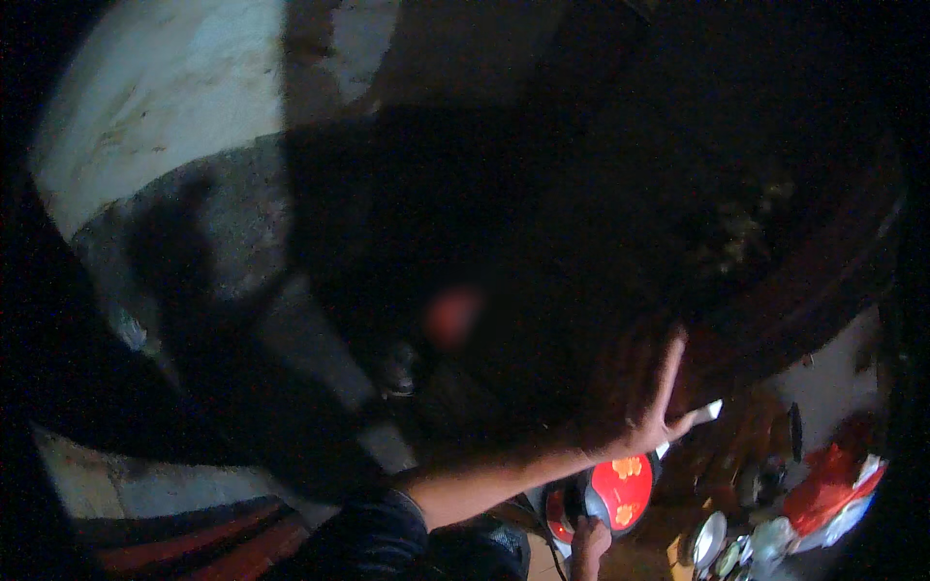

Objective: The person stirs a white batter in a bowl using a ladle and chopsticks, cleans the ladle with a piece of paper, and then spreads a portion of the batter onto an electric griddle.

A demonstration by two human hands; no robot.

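My left hand (654, 431) reaches across from the left over a red appliance (623, 497) with orange-yellow flowers, possibly a rice cooker. Its thumb and a long finger are spread apart. The thumb tip looks white; whether that is bright light or a small object cannot be made out. A dark sleeve covers the upper part of this arm. At the bottom, my right hand (592, 541) has its fingers curled at the grey handle (596, 506) of the appliance. A dark cord (554, 548) runs beside the appliance.
To the right, a metal bowl (709, 539), a red plastic bag (817, 494) and a translucent bag (771, 539) crowd a brown surface (676, 501). A pale wall (167, 94) stands at the upper left. Deep shadow hides most of the middle, where a red patch (450, 316) is blurred.
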